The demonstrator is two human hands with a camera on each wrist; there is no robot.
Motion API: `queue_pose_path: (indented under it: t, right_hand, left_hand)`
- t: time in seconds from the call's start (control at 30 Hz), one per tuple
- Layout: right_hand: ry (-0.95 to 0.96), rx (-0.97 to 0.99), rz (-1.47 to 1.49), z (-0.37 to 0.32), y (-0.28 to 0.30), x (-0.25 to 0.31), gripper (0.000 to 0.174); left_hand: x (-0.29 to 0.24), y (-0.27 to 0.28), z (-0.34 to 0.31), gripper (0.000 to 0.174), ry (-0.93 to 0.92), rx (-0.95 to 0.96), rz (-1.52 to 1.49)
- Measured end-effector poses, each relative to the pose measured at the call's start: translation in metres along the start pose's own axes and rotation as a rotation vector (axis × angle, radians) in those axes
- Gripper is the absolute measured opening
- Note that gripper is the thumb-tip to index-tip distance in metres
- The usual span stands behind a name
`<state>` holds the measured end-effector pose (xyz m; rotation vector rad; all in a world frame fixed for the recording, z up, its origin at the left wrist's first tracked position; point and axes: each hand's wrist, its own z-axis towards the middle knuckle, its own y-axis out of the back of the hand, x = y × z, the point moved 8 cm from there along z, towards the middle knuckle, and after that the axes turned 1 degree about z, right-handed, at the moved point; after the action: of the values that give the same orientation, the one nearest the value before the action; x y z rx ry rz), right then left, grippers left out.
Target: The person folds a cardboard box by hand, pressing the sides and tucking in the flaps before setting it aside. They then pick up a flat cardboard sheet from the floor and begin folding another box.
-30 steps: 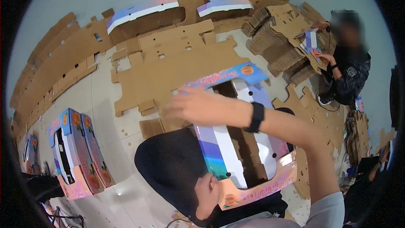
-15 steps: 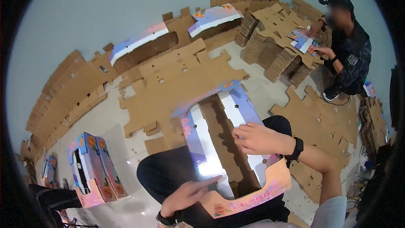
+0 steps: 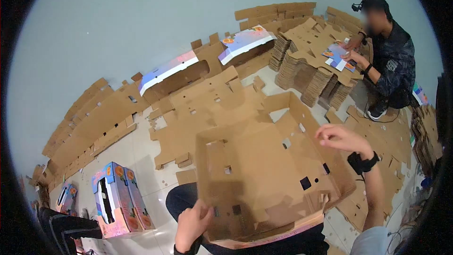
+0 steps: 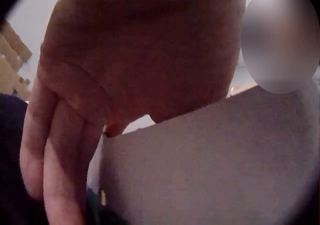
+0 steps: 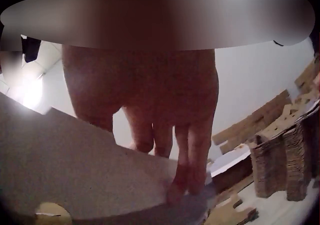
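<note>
Cardboard box (image 3: pixel 264 174), brown side up, lay across the person's lap at near centre. Its walls were only half raised, so the folding looked barely begun. The left hand (image 3: pixel 191 224) clamped its thumb over the near-left edge, and the right hand (image 3: pixel 342 138) laid close-set, fairly straight fingers on the right wall's rim. Flat sheets (image 3: pixel 198 108) crowded the far floor and finished boxes (image 3: pixel 118 198) stood near left, leaving free room mainly above.
</note>
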<state>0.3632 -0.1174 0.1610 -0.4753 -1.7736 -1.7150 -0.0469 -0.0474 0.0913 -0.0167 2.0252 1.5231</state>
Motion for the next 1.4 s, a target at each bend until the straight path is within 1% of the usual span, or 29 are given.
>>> queue_pose_path:
  t: [0.03,0.07,0.1,0.13,0.17,0.2,0.23,0.3,0.37,0.4,0.47,0.6,0.63,0.67,0.7,0.73,0.77,0.8,0.9,1.0,1.07,1.1,1.13,1.17,1.27,1.3,1.33,1.37,1.4]
  right_hand:
    - [-0.075,-0.006,0.071,-0.007,0.004,-0.008,0.014]
    - [-0.156,-0.009,0.145,-0.018,0.006,-0.021,0.020]
    - [-0.005,-0.111,0.022,-0.022,0.007,-0.038,0.044]
    - [0.007,-0.119,0.016,-0.027,0.007,-0.035,0.044]
    - [-0.092,-0.248,0.178,-0.036,0.016,-0.039,0.049]
    - [-0.189,-0.373,0.347,-0.044,0.020,-0.047,0.054]
    - [-0.173,-0.380,0.348,-0.048,0.019,-0.052,0.054]
    - [-0.488,-0.130,0.491,-0.072,-0.010,-0.093,0.045]
    - [-0.754,-0.031,0.420,-0.115,-0.041,-0.165,0.038]
    - [-0.758,-0.030,0.418,-0.118,-0.050,-0.155,0.038]
    - [-0.747,-0.340,0.668,-0.124,-0.052,-0.128,0.036]
    - [-0.744,-0.499,0.857,-0.147,-0.088,-0.158,0.036]
    - [-0.748,-0.586,0.925,-0.155,-0.097,-0.174,0.036]
    - [-0.750,-0.676,0.991,-0.164,-0.104,-0.186,0.037]
    - [-0.749,-0.673,0.991,-0.164,-0.109,-0.185,0.037]
    - [-0.735,-0.703,1.050,-0.161,-0.115,-0.182,0.036]
    - [-0.720,-0.734,1.108,-0.160,-0.119,-0.180,0.035]
    - [-0.719,-0.734,1.107,-0.162,-0.122,-0.184,0.035]
    - [-0.606,-0.606,1.002,-0.156,-0.115,-0.185,0.033]
    - [-0.654,-0.520,0.932,-0.162,-0.113,-0.183,0.031]
    - [-0.642,-0.600,0.891,-0.160,-0.110,-0.187,0.033]
    - [-0.643,-0.586,0.885,-0.160,-0.117,-0.196,0.033]
    - [-0.656,-0.668,0.910,-0.166,-0.126,-0.212,0.033]
    - [-0.669,-0.752,0.934,-0.171,-0.133,-0.226,0.033]
    - [-0.650,-0.802,0.919,-0.174,-0.133,-0.241,0.033]
    - [-0.650,-0.797,0.911,-0.175,-0.125,-0.238,0.033]
    - [-0.644,-0.644,0.978,-0.163,-0.119,-0.218,0.035]
    - [-0.634,-0.490,1.039,-0.152,-0.120,-0.205,0.036]
    - [-0.633,-0.482,1.034,-0.153,-0.121,-0.208,0.036]
  left_hand:
    - [0.015,0.001,-0.007,0.022,0.091,0.031,-0.007]
    - [0.020,0.006,-0.015,0.022,0.095,0.026,-0.006]
    - [0.022,0.009,-0.023,0.022,0.080,0.046,-0.146]
    - [0.019,0.013,-0.029,0.024,0.057,0.056,-0.284]
    - [0.016,0.013,-0.035,0.027,0.058,0.048,-0.470]
    - [0.024,-0.004,-0.042,0.041,-0.019,0.110,-0.513]
    - [0.031,-0.014,-0.048,0.047,-0.029,0.169,-0.564]
    - [0.039,-0.023,-0.056,0.053,-0.037,0.227,-0.609]
    - [0.034,-0.036,-0.066,0.050,-0.064,0.383,-0.777]
    - [0.036,-0.040,-0.069,0.050,-0.065,0.386,-0.780]
    - [0.033,-0.047,-0.075,0.044,-0.084,0.476,-0.841]
    - [0.040,-0.045,-0.068,0.041,-0.057,0.486,-1.068]
    - [0.043,-0.042,-0.059,0.039,-0.009,0.388,-0.953]
    - [0.035,-0.028,-0.056,0.026,-0.115,0.392,-1.033]
    - [0.050,-0.025,-0.043,0.019,-0.123,0.308,-0.989]
    - [0.062,-0.023,-0.032,0.023,-0.131,0.226,-0.943]
    - [0.077,-0.023,-0.031,0.028,-0.073,0.229,-0.998]
    - [0.076,-0.016,-0.023,0.028,-0.074,0.228,-0.998]
    - [0.091,-0.033,-0.008,0.021,0.030,0.469,-0.923]
    - [0.077,-0.030,-0.005,0.016,-0.043,0.469,-0.859]
    - [0.065,-0.031,-0.008,0.020,0.053,0.444,-0.791]
    - [0.053,-0.024,-0.008,0.021,0.031,0.329,-0.687]
    - [0.044,-0.015,-0.010,0.023,0.013,0.215,-0.583]
    - [0.036,-0.016,-0.016,0.023,0.024,0.211,-0.596]
    - [0.009,-0.009,-0.016,0.024,-0.087,0.161,-0.562]
    - [0.007,0.002,-0.012,0.026,-0.072,0.132,-0.591]
    - [0.010,0.012,-0.012,0.028,-0.050,0.101,-0.617]
    - [0.024,0.014,-0.005,0.031,0.032,0.082,-0.848]
    - [0.023,0.026,0.005,0.033,-0.060,0.020,-0.791]
